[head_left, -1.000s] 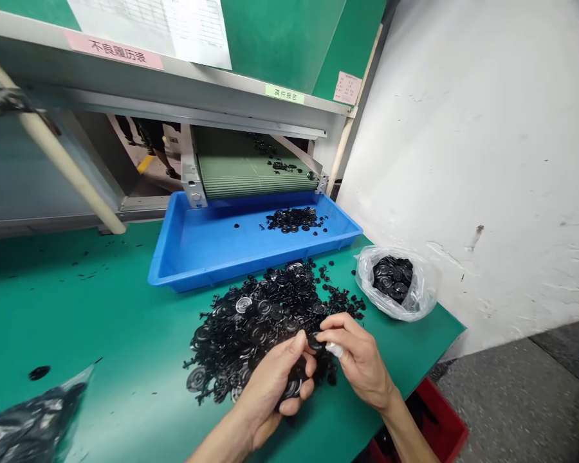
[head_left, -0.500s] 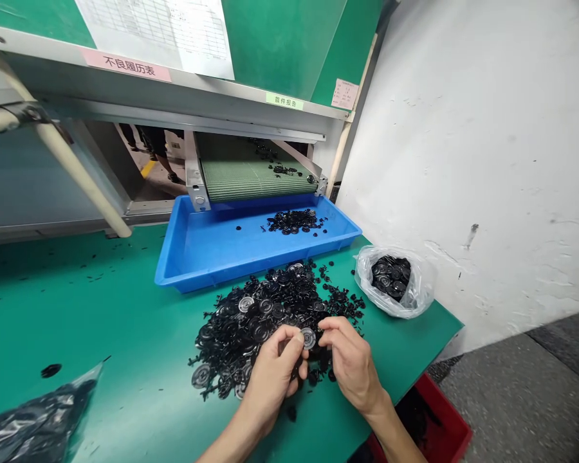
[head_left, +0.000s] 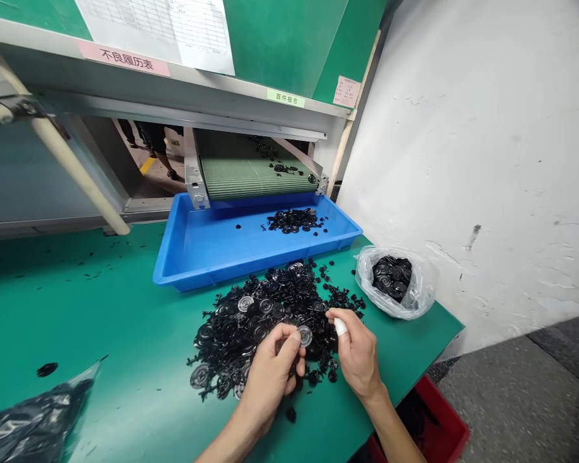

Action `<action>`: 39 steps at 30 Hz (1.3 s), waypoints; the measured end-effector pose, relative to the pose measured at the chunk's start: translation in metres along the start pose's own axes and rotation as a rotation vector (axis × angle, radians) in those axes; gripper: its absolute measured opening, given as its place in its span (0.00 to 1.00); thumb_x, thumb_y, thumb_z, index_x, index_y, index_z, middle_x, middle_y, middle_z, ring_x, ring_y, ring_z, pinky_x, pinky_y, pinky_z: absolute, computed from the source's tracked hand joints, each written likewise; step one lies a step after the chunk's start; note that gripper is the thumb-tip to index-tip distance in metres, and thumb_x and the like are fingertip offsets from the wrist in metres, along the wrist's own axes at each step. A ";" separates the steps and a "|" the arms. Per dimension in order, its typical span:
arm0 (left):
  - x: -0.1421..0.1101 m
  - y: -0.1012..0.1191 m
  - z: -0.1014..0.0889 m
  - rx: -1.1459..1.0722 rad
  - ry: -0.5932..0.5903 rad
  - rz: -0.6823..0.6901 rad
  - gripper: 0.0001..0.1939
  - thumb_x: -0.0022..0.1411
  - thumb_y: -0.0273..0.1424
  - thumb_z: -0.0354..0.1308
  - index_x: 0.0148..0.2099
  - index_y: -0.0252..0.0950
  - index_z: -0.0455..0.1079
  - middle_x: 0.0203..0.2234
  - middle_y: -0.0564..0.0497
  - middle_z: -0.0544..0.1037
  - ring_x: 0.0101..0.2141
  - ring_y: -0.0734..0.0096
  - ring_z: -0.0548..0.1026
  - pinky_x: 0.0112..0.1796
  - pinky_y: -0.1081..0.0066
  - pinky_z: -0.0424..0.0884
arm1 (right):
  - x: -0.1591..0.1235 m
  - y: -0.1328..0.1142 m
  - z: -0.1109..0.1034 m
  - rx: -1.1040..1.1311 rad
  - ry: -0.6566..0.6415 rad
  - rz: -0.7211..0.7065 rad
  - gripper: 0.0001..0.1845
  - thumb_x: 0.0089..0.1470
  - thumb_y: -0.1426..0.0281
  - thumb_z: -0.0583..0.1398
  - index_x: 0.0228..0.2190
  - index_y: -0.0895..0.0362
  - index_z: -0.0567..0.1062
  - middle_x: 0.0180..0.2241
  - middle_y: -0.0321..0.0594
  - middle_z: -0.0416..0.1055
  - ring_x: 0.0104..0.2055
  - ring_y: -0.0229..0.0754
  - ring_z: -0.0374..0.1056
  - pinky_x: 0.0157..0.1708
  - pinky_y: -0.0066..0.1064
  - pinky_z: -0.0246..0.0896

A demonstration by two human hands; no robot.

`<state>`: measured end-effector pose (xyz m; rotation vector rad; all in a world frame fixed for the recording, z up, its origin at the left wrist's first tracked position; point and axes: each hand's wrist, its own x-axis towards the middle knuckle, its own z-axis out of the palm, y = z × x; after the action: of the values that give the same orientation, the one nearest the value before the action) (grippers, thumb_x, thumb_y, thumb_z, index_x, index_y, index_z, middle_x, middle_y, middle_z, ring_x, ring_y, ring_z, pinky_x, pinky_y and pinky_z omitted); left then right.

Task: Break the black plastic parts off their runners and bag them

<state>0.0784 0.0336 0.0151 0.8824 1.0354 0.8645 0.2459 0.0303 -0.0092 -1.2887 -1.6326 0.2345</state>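
Pulling back from the disc, the right hand (head_left: 359, 354), its white-taped fingertip (head_left: 340, 326) raised, sits beside it; whether it grips anything cannot be told. The left hand (head_left: 270, 373) pinches a black-and-silver plastic disc (head_left: 305, 335) above the black pile (head_left: 222, 344) on the green bench mat (head_left: 77, 308), face up, clear for viewing.

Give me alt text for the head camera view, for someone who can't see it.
The left hand pinches a black plastic disc above a heap of black plastic parts on a green workbench, with the right hand beside it. Behind sits a blue tray under a green conveyor belt.
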 end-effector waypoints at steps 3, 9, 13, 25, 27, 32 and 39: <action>0.001 -0.001 0.000 0.008 0.003 0.001 0.16 0.61 0.46 0.54 0.33 0.38 0.62 0.15 0.59 0.67 0.15 0.82 0.54 0.15 0.81 0.48 | 0.001 0.003 0.000 0.030 0.047 0.112 0.17 0.57 0.79 0.48 0.41 0.56 0.73 0.32 0.39 0.71 0.27 0.37 0.66 0.26 0.28 0.64; 0.000 -0.001 0.002 0.053 0.007 0.003 0.16 0.61 0.47 0.52 0.33 0.38 0.62 0.14 0.60 0.66 0.14 0.82 0.53 0.15 0.80 0.47 | 0.002 -0.012 -0.004 0.313 -0.143 0.320 0.13 0.59 0.73 0.51 0.43 0.55 0.73 0.36 0.40 0.72 0.29 0.36 0.68 0.27 0.27 0.67; -0.002 0.000 0.003 0.149 0.004 0.042 0.15 0.61 0.46 0.52 0.34 0.38 0.63 0.14 0.60 0.66 0.14 0.81 0.54 0.15 0.80 0.48 | -0.003 -0.026 -0.001 0.471 -0.265 0.386 0.12 0.55 0.71 0.60 0.42 0.55 0.75 0.35 0.38 0.71 0.31 0.37 0.69 0.28 0.26 0.67; -0.008 0.006 -0.003 0.399 -0.109 0.258 0.14 0.66 0.40 0.50 0.35 0.37 0.69 0.17 0.58 0.67 0.21 0.74 0.62 0.25 0.75 0.58 | -0.008 -0.029 -0.008 0.278 -0.301 0.225 0.17 0.53 0.78 0.56 0.43 0.55 0.77 0.30 0.37 0.72 0.29 0.37 0.68 0.28 0.27 0.64; -0.009 0.007 -0.003 0.406 -0.131 0.247 0.14 0.66 0.41 0.49 0.35 0.37 0.69 0.16 0.58 0.67 0.21 0.75 0.61 0.25 0.75 0.57 | -0.008 -0.030 -0.010 0.222 -0.290 0.141 0.13 0.55 0.77 0.57 0.39 0.55 0.78 0.28 0.37 0.71 0.28 0.37 0.66 0.28 0.27 0.62; -0.011 0.008 0.001 0.379 -0.126 0.223 0.15 0.66 0.41 0.49 0.34 0.37 0.68 0.17 0.58 0.67 0.21 0.75 0.62 0.24 0.75 0.58 | -0.009 -0.032 -0.005 0.252 -0.230 0.168 0.10 0.59 0.71 0.56 0.34 0.56 0.78 0.24 0.36 0.71 0.23 0.36 0.66 0.24 0.27 0.60; -0.007 0.006 0.003 0.152 -0.084 0.042 0.15 0.64 0.45 0.51 0.37 0.37 0.66 0.16 0.59 0.66 0.16 0.80 0.54 0.16 0.80 0.48 | -0.002 -0.021 0.003 0.664 -0.184 0.577 0.11 0.61 0.62 0.55 0.36 0.57 0.72 0.23 0.33 0.70 0.19 0.33 0.64 0.19 0.24 0.62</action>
<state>0.0784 0.0294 0.0240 1.0634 1.0224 0.7848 0.2305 0.0217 0.0019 -1.1890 -1.1271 1.1700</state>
